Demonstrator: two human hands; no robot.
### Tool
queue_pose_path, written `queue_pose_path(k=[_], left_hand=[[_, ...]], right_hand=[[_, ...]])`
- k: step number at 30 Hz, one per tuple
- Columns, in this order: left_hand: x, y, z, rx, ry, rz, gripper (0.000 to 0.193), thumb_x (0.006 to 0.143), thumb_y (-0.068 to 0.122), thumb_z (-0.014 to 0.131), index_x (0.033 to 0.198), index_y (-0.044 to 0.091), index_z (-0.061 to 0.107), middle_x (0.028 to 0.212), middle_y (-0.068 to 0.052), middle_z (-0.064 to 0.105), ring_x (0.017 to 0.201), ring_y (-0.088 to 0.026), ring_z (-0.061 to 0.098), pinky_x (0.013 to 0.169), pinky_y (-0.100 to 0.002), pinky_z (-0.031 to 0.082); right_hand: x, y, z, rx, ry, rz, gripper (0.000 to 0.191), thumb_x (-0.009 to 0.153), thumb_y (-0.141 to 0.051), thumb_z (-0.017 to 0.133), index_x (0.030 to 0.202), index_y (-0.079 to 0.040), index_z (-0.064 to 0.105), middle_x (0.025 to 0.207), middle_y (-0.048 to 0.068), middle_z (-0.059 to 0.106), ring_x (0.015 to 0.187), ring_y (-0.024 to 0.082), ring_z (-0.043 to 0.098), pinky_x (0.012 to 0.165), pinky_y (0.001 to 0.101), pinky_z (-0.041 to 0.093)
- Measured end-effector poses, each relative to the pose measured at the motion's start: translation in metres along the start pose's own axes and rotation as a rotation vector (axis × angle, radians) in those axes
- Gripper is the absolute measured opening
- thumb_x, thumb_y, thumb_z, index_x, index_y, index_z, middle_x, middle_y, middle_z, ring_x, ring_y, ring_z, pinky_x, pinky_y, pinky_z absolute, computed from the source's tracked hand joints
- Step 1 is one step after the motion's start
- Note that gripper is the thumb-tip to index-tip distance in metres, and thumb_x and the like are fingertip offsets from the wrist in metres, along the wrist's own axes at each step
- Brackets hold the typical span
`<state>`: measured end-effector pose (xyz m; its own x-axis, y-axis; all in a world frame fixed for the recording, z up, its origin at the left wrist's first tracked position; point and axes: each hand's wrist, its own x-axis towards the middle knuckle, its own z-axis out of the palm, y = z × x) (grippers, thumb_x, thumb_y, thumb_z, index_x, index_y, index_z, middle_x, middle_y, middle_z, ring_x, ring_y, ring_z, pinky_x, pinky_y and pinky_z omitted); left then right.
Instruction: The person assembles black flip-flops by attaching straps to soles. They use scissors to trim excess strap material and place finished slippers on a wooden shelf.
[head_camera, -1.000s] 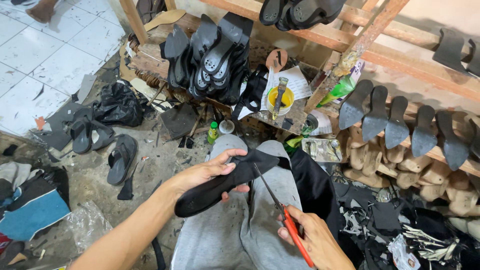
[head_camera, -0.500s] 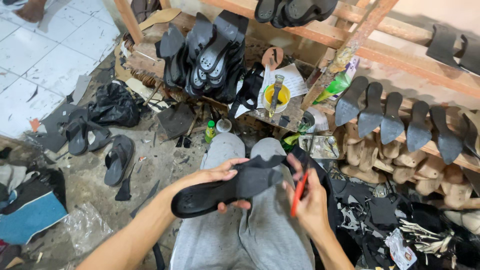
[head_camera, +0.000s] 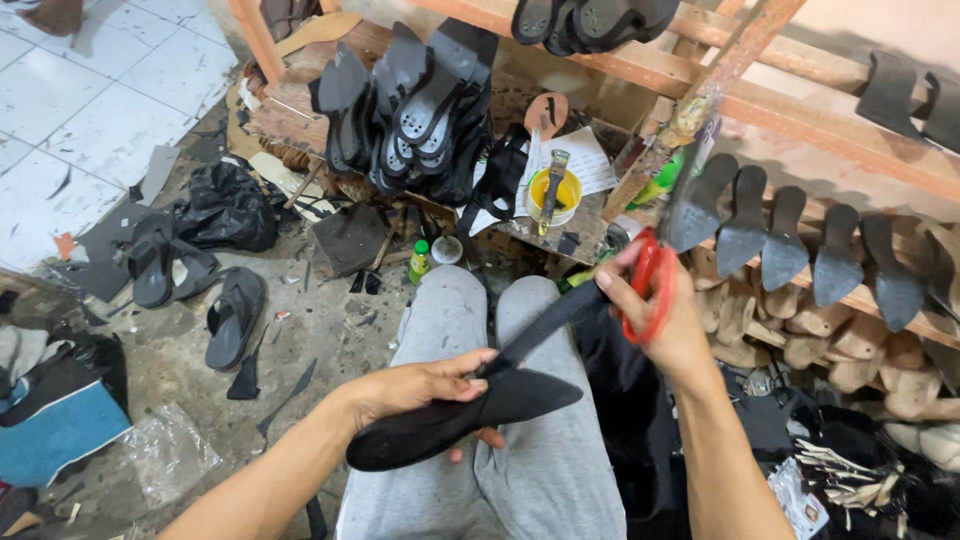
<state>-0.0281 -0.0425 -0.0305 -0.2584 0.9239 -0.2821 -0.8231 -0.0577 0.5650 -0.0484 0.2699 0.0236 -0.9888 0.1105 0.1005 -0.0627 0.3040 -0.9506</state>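
Black sole (head_camera: 450, 420), likely light, flexible: pinched mid-length by left hand (head_camera: 420, 385); red scissors (head_camera: 650, 285) clasped in right hand (head_camera: 665, 320).

Small shoe-making workshop, floor-level work spot. Evidence: wooden rack (head_camera: 800, 95) across top/right w/ black soles (head_camera: 790, 235) hung in a row; stacked sole blanks (head_camera: 410, 110) top centre; glue pot (head_camera: 555, 195) w/ brush, centre; offcuts and sandals (head_camera: 195, 290) on dirty floor, left.
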Motion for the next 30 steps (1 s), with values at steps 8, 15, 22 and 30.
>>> queue_pose_path(k=[8,15,22,30], left_hand=[[-0.021,0.025,-0.002,0.065,0.19,0.131,0.061,0.105,0.02,0.049,0.161,0.023,0.027,0.148,-0.014,0.049,0.109,-0.03,0.069,0.07,-0.039,0.063],[-0.015,0.038,0.002,0.444,0.448,0.046,0.056,0.103,0.023,0.048,0.156,0.032,0.036,0.132,0.001,0.052,0.095,-0.008,0.059,0.073,-0.034,0.063],[-0.001,0.031,0.018,0.74,0.534,0.03,0.064,0.105,0.021,0.05,0.164,0.035,0.03,0.117,-0.016,0.059,0.098,-0.024,0.054,0.083,-0.034,0.049],[0.005,0.015,0.01,1.004,0.661,0.297,0.082,0.099,0.019,0.056,0.163,0.022,0.005,0.139,-0.018,0.057,0.13,-0.025,0.055,0.109,-0.035,0.04]], right_hand=[[-0.059,-0.001,-0.018,-0.198,-0.39,0.303,0.036,0.103,-0.032,0.069,0.104,0.001,0.055,0.079,0.021,0.05,0.065,0.033,0.044,0.058,0.0459,0.045],[-0.095,-0.022,-0.014,-0.896,-0.56,0.187,0.072,0.072,-0.067,0.075,0.123,-0.017,0.063,0.077,0.012,0.071,0.075,0.035,0.068,0.067,0.0445,0.051],[-0.095,-0.041,-0.003,-0.893,-0.534,0.137,0.077,0.069,-0.067,0.076,0.128,-0.019,0.061,0.075,0.012,0.069,0.07,0.034,0.068,0.063,0.0457,0.049],[-0.094,-0.05,0.015,-0.885,-0.461,-0.003,0.07,0.069,-0.063,0.076,0.121,-0.017,0.065,0.078,0.01,0.071,0.07,0.033,0.069,0.06,0.046,0.051]])
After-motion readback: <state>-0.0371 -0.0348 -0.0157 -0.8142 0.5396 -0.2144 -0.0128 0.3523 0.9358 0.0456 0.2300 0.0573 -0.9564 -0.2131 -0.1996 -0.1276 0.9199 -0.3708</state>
